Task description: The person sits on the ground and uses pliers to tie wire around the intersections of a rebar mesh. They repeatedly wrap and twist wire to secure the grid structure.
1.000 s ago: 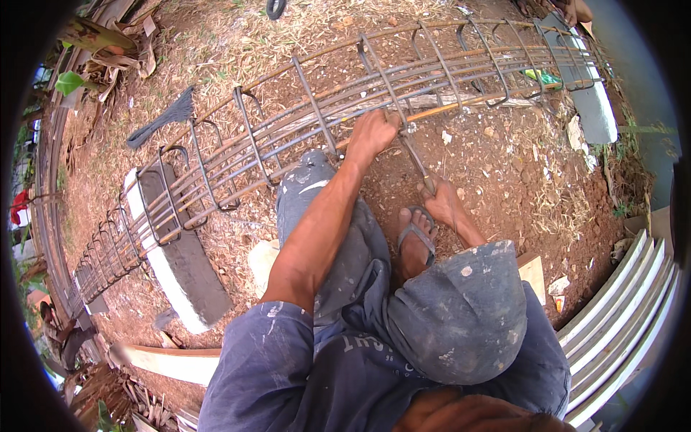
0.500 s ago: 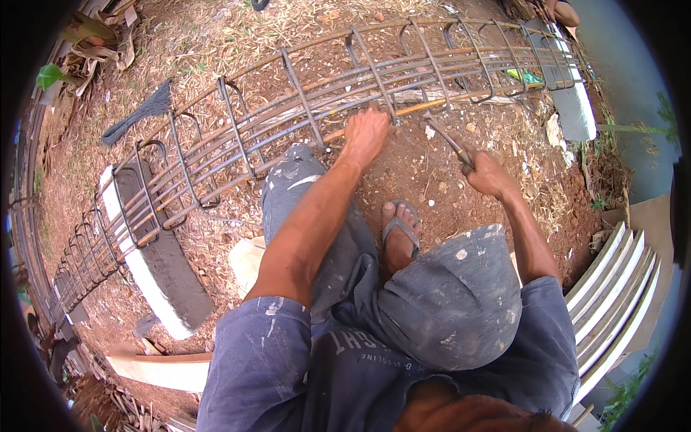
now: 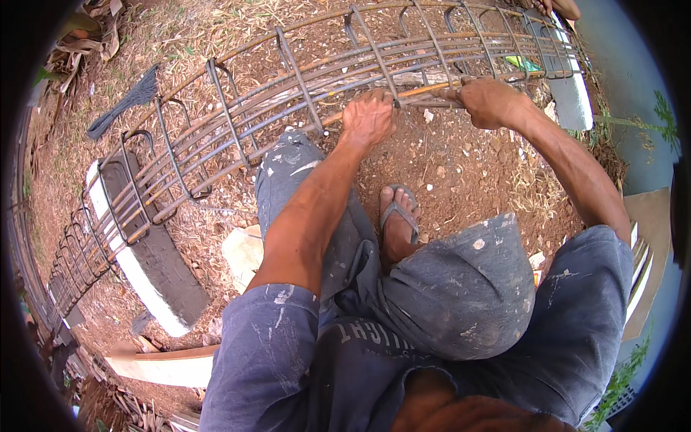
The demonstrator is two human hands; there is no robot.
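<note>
A long rusty rebar cage (image 3: pixel 317 97) with square stirrups stretches across the ground in front of me. My left hand (image 3: pixel 369 119) is closed at its near lower bar, beside a stirrup; the fingertips are partly hidden. To its right, my right hand (image 3: pixel 493 102) grips a slim, dark metal hand tool (image 3: pixel 448 94). The tool lies nearly level along the near bar, pointing toward my left hand. Its jaw or tip is hard to make out against the steel.
White-edged grey blocks (image 3: pixel 155 270) sit under the cage at left and right. Dark tie-wire strands (image 3: pixel 126 104) lie beyond it. A pale board (image 3: pixel 169 367) is at lower left. Another person's arm (image 3: pixel 565 7) shows at the far right, near a greyish wall (image 3: pixel 619 86). My sandalled foot (image 3: pixel 398 223) is between.
My right hand has moved up and forward with the tool, from over the soil to the near bar. The left hand stays at the same spot on the cage.
</note>
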